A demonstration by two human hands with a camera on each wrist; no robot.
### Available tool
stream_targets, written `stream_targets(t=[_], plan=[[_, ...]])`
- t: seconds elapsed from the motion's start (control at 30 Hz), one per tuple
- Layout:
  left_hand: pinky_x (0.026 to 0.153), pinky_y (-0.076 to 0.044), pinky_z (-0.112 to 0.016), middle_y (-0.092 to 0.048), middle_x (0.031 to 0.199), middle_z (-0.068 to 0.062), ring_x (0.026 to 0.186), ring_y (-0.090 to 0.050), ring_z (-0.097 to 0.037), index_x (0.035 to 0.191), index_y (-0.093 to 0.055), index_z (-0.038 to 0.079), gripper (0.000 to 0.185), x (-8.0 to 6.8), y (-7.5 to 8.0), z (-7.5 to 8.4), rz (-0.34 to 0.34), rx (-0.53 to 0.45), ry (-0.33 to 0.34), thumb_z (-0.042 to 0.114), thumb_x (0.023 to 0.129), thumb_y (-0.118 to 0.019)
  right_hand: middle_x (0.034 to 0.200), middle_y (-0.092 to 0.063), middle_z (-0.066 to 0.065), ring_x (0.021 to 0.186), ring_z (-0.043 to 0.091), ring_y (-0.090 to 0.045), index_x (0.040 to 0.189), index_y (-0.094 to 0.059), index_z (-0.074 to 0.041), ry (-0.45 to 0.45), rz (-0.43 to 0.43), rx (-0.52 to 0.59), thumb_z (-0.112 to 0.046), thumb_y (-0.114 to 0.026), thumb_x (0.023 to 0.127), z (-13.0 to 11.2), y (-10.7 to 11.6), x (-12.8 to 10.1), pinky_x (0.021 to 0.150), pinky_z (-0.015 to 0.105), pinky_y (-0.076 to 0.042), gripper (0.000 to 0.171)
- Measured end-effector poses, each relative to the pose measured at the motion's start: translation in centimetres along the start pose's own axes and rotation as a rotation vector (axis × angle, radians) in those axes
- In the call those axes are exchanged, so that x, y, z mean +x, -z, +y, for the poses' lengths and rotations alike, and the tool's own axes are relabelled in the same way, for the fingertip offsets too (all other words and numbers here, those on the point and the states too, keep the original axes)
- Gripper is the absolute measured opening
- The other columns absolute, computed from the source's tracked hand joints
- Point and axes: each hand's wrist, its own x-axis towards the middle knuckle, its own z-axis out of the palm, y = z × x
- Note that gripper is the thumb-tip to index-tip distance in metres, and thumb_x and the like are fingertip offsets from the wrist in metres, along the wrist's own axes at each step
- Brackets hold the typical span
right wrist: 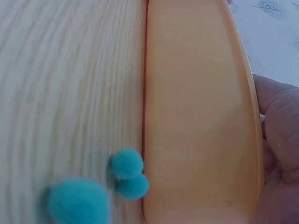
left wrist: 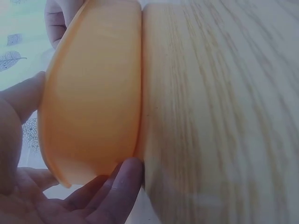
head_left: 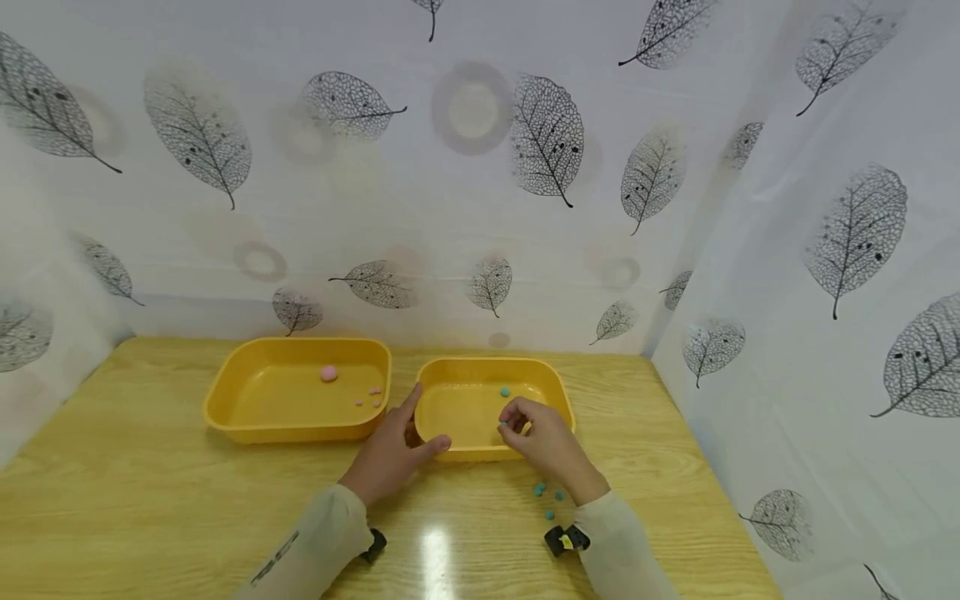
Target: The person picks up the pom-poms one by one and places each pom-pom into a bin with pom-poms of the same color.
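Observation:
My left hand [head_left: 390, 457] grips the near left corner of the right-hand yellow tray [head_left: 495, 454], thumb over the front rim and fingers along the outer side. In the left wrist view, its fingers [left wrist: 124, 186] press low against the tray wall. Over the inside of this tray, my right hand [head_left: 542, 437] pinches a small teal pom-pom [head_left: 503, 426] between thumb and fingertips. Another teal pom-pom [head_left: 505, 392] lies on the tray floor. Several loose teal pom-poms [right wrist: 127, 163] rest on the wood just in front of the tray, below the right wrist.
To the left stands a larger yellow tray [head_left: 300, 434] holding a pink pom-pom [head_left: 328, 373] and several tiny pink pieces [head_left: 375, 390]. Both trays sit on a wood-grain table [head_left: 150, 500]. A white curtain with leaf prints [head_left: 420, 208] encloses the back and sides.

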Motion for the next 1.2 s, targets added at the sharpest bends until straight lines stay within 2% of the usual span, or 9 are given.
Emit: stream_targets(t=[0.17, 0.33, 0.43, 0.57, 0.73, 0.83, 1.03, 1.2], plan=[[0.094, -0.050, -0.043, -0.055, 0.129, -0.011, 0.099, -0.057, -0.019, 0.168, -0.014, 0.023, 0.102, 0.1, -0.2, -0.2, -0.005, -0.009, -0.014, 0.054, 0.092, -0.075, 0.085, -0.063, -0.013, 0.078, 0.007, -0.060, 0.096, -0.066, -0.022, -0.011, -0.013, -0.011, -0.014, -0.072, 0.098, 0.1, 0.1, 0.0, 0.068, 0.025, -0.053, 0.010], [0.095, -0.049, -0.043, -0.054, 0.130, -0.011, 0.099, -0.056, -0.019, 0.168, -0.014, 0.024, 0.101, 0.4, 0.0, -0.3, 0.003, -0.012, -0.029, 0.053, 0.092, -0.075, 0.086, -0.064, -0.015, 0.079, 0.005, -0.060, 0.097, -0.067, -0.022, 0.025, -0.005, -0.037, -0.016, -0.072, 0.099, -0.2, 0.2, 0.4, 0.069, 0.025, -0.053, 0.007], [0.097, -0.050, -0.045, -0.054, 0.133, -0.013, 0.103, -0.058, -0.019, 0.168, -0.013, 0.023, 0.102, 0.6, 0.2, -0.2, 0.003, -0.014, -0.042, 0.053, 0.092, -0.074, 0.087, -0.065, -0.013, 0.078, 0.005, -0.060, 0.100, -0.070, -0.016, 0.066, -0.015, -0.041, -0.015, -0.071, 0.099, -0.8, 0.5, 0.7, 0.067, 0.025, -0.053, 0.001], [0.096, -0.050, -0.045, -0.055, 0.130, -0.012, 0.103, -0.058, -0.019, 0.168, -0.012, 0.023, 0.103, 0.9, 0.3, -0.1, -0.008, -0.027, -0.040, 0.054, 0.092, -0.075, 0.089, -0.067, -0.009, 0.079, 0.006, -0.062, 0.104, -0.071, -0.008, 0.128, -0.050, -0.064, -0.010, -0.068, 0.099, -2.0, 1.5, 1.7, 0.065, 0.025, -0.053, 0.006], [0.090, -0.050, -0.042, -0.056, 0.123, -0.010, 0.097, -0.057, -0.019, 0.168, -0.013, 0.025, 0.103, 1.0, 0.2, -0.3, -0.011, -0.037, -0.038, 0.053, 0.091, -0.076, 0.088, -0.068, -0.007, 0.080, 0.008, -0.063, 0.101, -0.070, -0.011, 0.143, -0.074, -0.184, -0.010, -0.070, 0.096, -3.5, 2.7, 3.9, 0.071, 0.028, -0.054, 0.005], [0.092, -0.051, -0.041, -0.056, 0.125, -0.010, 0.099, -0.058, -0.018, 0.168, -0.013, 0.025, 0.102, 1.1, 0.1, -0.4, -0.013, -0.046, -0.036, 0.051, 0.091, -0.077, 0.088, -0.069, -0.008, 0.080, 0.007, -0.063, 0.099, -0.072, -0.015, 0.128, -0.117, -0.290, -0.015, -0.072, 0.096, -4.2, 2.6, 5.3, 0.075, 0.029, -0.055, 0.003], [0.098, -0.049, -0.043, -0.055, 0.131, -0.011, 0.105, -0.058, -0.019, 0.168, -0.014, 0.023, 0.102, 0.9, 0.0, -0.5, -0.011, -0.060, -0.032, 0.047, 0.092, -0.078, 0.092, -0.072, -0.006, 0.080, 0.009, -0.063, 0.098, -0.074, -0.017, 0.144, -0.235, -0.447, -0.019, -0.072, 0.097, -4.4, 1.1, 7.8, 0.077, 0.030, -0.056, 0.004], [0.101, -0.049, -0.044, -0.054, 0.136, -0.013, 0.110, -0.058, -0.020, 0.168, -0.015, 0.022, 0.102, 0.6, -0.1, -0.4, -0.004, -0.059, -0.033, 0.047, 0.092, -0.078, 0.099, -0.075, -0.002, 0.084, 0.013, -0.065, 0.101, -0.076, -0.015, 0.136, -0.324, -0.484, -0.011, -0.071, 0.095, -4.0, -0.3, 9.0, 0.081, 0.032, -0.056, 0.009]])
